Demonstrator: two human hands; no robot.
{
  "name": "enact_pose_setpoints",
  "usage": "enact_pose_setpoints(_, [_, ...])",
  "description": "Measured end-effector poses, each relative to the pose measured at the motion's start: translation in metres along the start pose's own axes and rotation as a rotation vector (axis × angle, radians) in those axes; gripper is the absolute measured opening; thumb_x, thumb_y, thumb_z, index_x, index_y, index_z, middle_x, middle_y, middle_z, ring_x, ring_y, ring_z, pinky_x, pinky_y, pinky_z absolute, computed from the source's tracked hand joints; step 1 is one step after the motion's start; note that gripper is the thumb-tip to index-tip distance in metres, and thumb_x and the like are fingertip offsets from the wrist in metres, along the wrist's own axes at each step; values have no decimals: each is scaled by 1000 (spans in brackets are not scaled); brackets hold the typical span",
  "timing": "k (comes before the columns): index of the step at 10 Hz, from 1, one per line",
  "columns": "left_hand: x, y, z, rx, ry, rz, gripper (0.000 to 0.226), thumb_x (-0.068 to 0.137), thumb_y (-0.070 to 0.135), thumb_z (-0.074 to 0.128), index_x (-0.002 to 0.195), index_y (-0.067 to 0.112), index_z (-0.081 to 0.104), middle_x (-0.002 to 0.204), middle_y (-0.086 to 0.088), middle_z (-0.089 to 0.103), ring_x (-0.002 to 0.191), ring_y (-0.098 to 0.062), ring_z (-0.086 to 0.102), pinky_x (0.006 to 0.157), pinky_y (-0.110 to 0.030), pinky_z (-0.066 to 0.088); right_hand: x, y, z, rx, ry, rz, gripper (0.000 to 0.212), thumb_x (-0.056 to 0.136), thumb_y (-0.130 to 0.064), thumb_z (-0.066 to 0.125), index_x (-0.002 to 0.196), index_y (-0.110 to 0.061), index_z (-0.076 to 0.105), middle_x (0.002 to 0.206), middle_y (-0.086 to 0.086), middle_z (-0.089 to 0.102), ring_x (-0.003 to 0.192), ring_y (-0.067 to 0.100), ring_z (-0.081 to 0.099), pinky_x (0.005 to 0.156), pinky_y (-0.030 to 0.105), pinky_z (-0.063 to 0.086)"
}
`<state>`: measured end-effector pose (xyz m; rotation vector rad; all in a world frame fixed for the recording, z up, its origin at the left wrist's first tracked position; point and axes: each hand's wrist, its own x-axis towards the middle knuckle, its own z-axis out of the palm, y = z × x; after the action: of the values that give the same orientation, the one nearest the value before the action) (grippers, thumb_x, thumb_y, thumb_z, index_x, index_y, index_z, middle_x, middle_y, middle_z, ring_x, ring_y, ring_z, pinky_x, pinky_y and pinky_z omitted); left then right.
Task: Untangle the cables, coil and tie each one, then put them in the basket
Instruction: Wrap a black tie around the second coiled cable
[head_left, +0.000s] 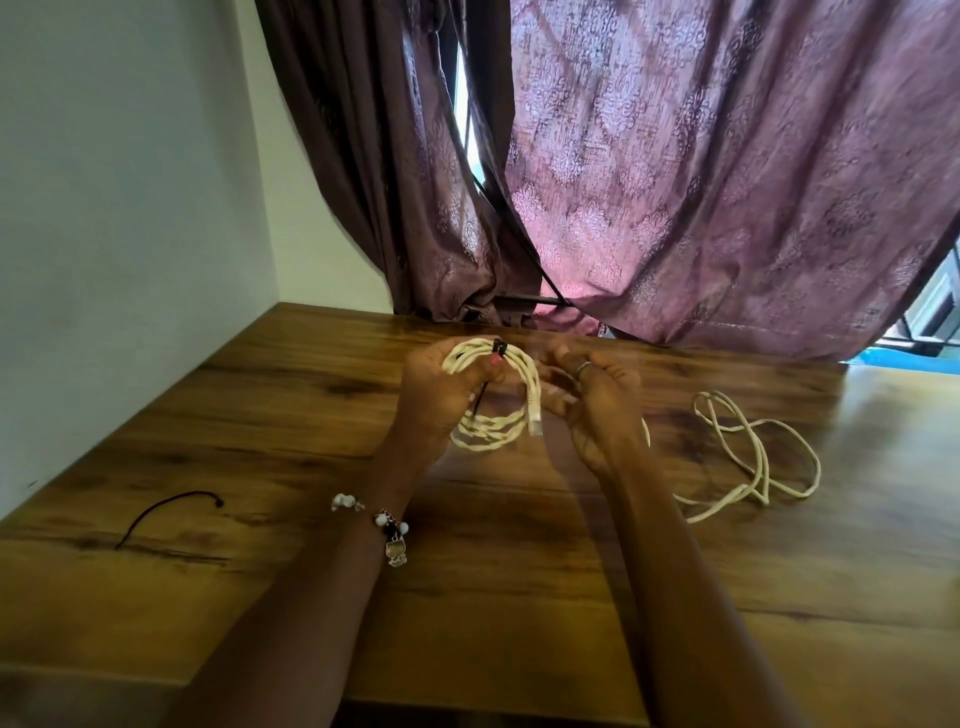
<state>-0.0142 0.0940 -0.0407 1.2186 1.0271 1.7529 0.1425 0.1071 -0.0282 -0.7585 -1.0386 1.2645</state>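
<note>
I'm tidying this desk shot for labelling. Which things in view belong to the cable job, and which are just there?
Part of the job:
- coiled white cable, held by left hand and right hand
- black tie around that coil
- loose white cable on the table
- spare black tie

Just there:
- wooden table
- curtain
- bracelet

No basket in view.

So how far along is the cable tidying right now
One white cable is coiled, and a black tie is around it. The left hand holds the coil while the right hand works at it; its grip is partly hidden. A second white cable lies loose on the table, with a spare black tie waiting. No basket is in view, so nothing looks stored.
</note>
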Motion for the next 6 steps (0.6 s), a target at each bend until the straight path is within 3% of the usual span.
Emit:
enact_pose_setpoints(1, [-6, 2, 6, 126, -108, 140, 22, 76, -11, 68, 91, 5, 68, 73, 9, 72, 70, -2, 67, 67, -16, 52, 10, 17, -8, -141, -17, 152, 21, 95, -13, 50, 81, -11, 65, 68, -1, 70, 67, 17, 63, 53, 28, 55])
enact_pose_setpoints(2, [-8, 1, 8, 182, -128, 238, 23, 79, -12, 64, 90, 9, 66, 73, 11, 70, 69, 2, 65, 67, -14, 50, 47, 51, -28, -123, -72, 300, 21, 88, -21, 57, 99, -8, 69, 94, 13, 68, 86, 30, 60, 65, 36, 54])
enact_pose_setpoints(3, [-9, 0, 7, 201, -124, 286, 32, 80, -10, 64, 86, 21, 66, 73, 16, 71, 71, -1, 65, 69, -17, 51, 52, 57, -31, -212, -82, 323, 30, 87, -21, 60, 110, -3, 67, 112, 22, 65, 98, 40, 61, 80, 49, 55])
enact_pose_setpoints(4, [-8, 0, 7, 200, -126, 333, 36, 78, -11, 63, 87, 24, 66, 78, 17, 71, 75, -2, 66, 72, -18, 51, 57, 66, -41, -257, -82, 330, 29, 87, -18, 60, 112, -3, 66, 117, 25, 64, 112, 48, 57, 90, 61, 49])
enact_pose_setpoints(5, [-11, 1, 8, 162, -154, 315, 38, 78, -14, 62, 86, 23, 67, 77, 13, 71, 72, -3, 65, 69, -19, 51, 64, 71, -45, -220, -76, 322, 29, 86, -17, 60, 111, -3, 67, 116, 26, 64, 114, 50, 55, 92, 64, 46])
enact_pose_setpoints(6, [-9, -2, 9, 185, -123, 363, 35, 73, -2, 68, 83, 31, 71, 92, 16, 62, 86, -10, 63, 77, -27, 52, 58, 66, -40, -198, -89, 304, 28, 85, -15, 61, 109, -2, 68, 115, 26, 64, 113, 50, 55, 92, 64, 46])
